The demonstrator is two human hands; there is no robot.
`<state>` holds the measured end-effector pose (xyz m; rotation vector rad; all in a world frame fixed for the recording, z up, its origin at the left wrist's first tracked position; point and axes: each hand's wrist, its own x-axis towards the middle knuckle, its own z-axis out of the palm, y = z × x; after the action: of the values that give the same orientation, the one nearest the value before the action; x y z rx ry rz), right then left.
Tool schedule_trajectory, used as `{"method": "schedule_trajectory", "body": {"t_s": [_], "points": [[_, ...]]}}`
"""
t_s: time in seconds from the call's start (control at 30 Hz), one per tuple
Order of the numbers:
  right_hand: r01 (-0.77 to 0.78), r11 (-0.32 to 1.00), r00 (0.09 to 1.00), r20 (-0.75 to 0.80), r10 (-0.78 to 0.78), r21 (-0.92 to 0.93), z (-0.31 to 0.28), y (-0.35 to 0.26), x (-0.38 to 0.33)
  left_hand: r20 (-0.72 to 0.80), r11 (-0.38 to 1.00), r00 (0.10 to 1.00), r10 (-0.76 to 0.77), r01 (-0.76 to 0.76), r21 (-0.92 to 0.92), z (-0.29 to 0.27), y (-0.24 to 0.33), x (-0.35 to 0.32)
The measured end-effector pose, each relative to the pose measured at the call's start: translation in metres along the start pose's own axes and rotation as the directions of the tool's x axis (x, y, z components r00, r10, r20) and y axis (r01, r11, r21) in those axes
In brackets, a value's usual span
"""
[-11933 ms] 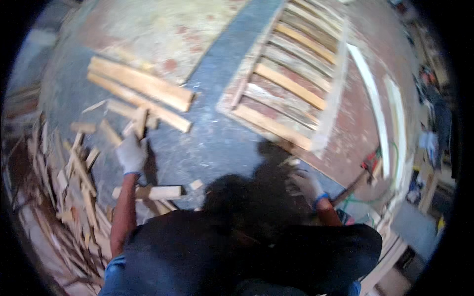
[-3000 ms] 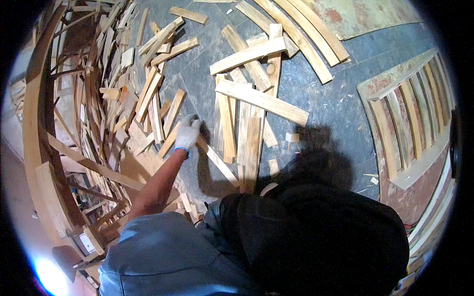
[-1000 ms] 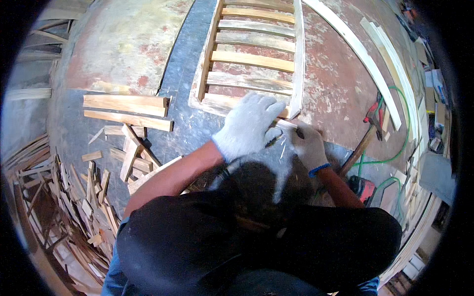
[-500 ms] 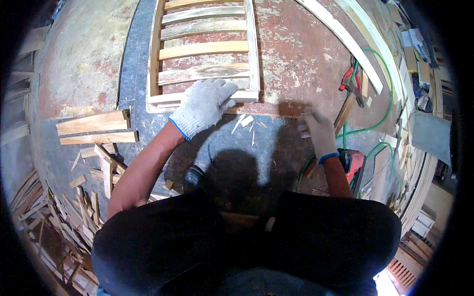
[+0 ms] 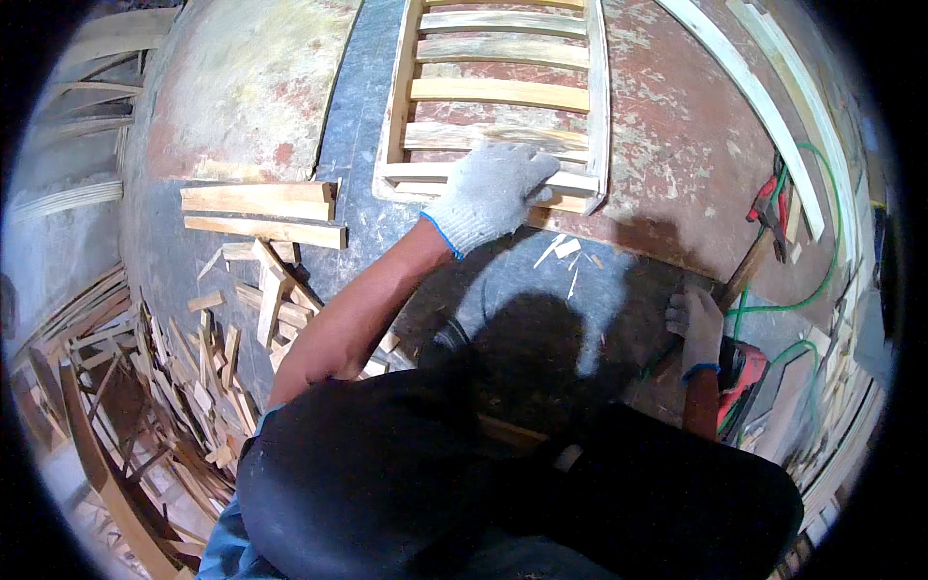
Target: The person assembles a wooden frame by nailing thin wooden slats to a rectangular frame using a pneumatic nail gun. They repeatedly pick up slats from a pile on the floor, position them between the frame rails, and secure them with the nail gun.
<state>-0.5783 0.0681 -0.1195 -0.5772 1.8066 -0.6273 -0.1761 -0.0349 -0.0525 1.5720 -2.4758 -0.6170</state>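
A slatted wooden frame (image 5: 500, 91) lies flat on the floor ahead of me, its near rail facing me. My left hand (image 5: 491, 193), in a white knit glove with a blue cuff, grips that rail, the fingers reaching over its top. To the right, low and in shade, is my right hand (image 5: 694, 319), gloved the same way. Its fingers curl inward, and anything inside them is hidden. Just beyond its wrist lies a red and black power tool (image 5: 742, 379), partly covered by my arm.
Red-handled pliers (image 5: 770, 208) lie near a green hose (image 5: 833, 253) on the right. Long pale boards (image 5: 749, 77) run along the far right. Cut wood pieces (image 5: 259, 201) lie at left, above a heap of scraps (image 5: 208, 377). Small chips (image 5: 567, 247) lie before the frame.
The view has swung left, so the scene sits farther right in the picture. My right hand has drawn a little closer to me, its fingers more curled. The left stays on the rail.
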Motion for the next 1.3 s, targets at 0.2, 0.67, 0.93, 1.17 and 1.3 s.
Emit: {"method": "schedule_trajectory", "body": {"t_s": [0.2, 0.67, 0.93, 1.17, 1.3], "points": [[0.008, 1.000, 1.000, 0.029, -0.009, 0.013, -0.007, 0.016, 0.014, -0.021, 1.000, 1.000, 0.000, 0.000, -0.004, 0.004, -0.002, 0.001], [0.025, 0.999, 0.999, -0.020, -0.026, -0.036, -0.004, -0.007, -0.003, -0.044, 0.998, 0.999, -0.023, 0.021, -0.056, 0.002, 0.002, 0.004], [0.069, 0.997, 0.995, -0.070, -0.066, 0.041, -0.019, -0.015, -0.017, 0.108, 0.998, 0.992, -0.062, 0.063, -0.004, 0.009, 0.000, 0.003], [0.088, 0.988, 0.984, -0.164, -0.067, 0.126, -0.050, -0.003, -0.017, 0.128, 0.995, 0.988, -0.091, 0.095, -0.027, 0.008, 0.002, 0.004], [0.042, 0.988, 0.974, -0.227, -0.006, 0.151, -0.057, -0.002, -0.023, 0.097, 0.996, 0.993, -0.074, 0.078, -0.044, 0.010, -0.001, 0.003]]}}
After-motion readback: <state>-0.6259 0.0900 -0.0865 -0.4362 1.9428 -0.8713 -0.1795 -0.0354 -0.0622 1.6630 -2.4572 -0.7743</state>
